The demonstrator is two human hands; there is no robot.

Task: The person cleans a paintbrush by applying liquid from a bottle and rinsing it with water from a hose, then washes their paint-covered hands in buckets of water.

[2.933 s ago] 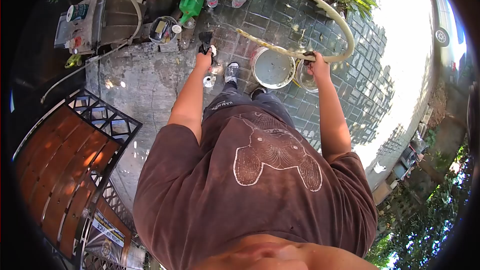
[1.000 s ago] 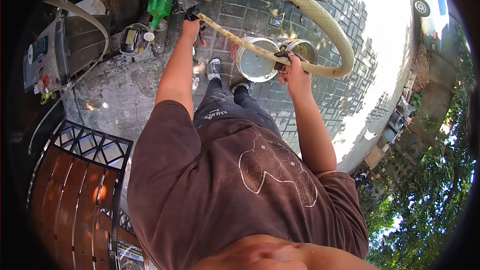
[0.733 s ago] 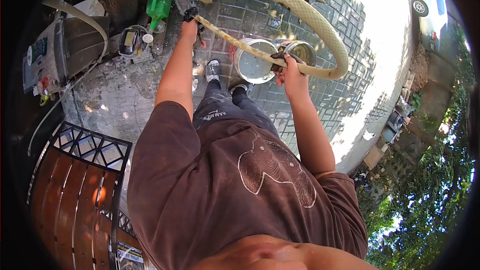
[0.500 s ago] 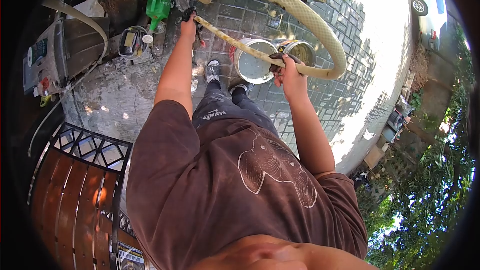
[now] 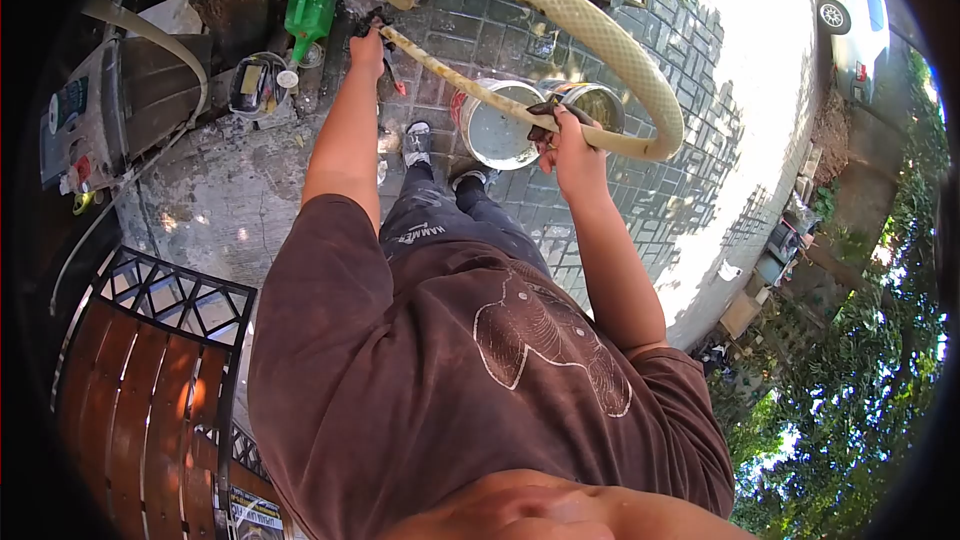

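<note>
My left hand (image 5: 367,44) is stretched forward and closed around the near end of a thin yellowish hose (image 5: 450,75), where a dark fitting shows. My right hand (image 5: 567,145) grips the same hose further along, just where it widens into a thick looped section (image 5: 610,35) curving up and back toward the top of the view. Below the hose stand two round buckets: a pale one (image 5: 492,130) and a metal one (image 5: 598,102). My feet (image 5: 417,140) are beside the pale bucket.
A green watering can (image 5: 307,12), a small round tub (image 5: 257,82) of bits and a grey machine (image 5: 90,100) sit at the left on concrete. A wooden bench with a metal frame (image 5: 150,380) is at the lower left. Brick paving, plants and a parked car (image 5: 850,15) lie to the right.
Both hands have lifted the hose higher and further forward; the left hand moved from near the ground up toward the watering can. The view has tilted slightly.
</note>
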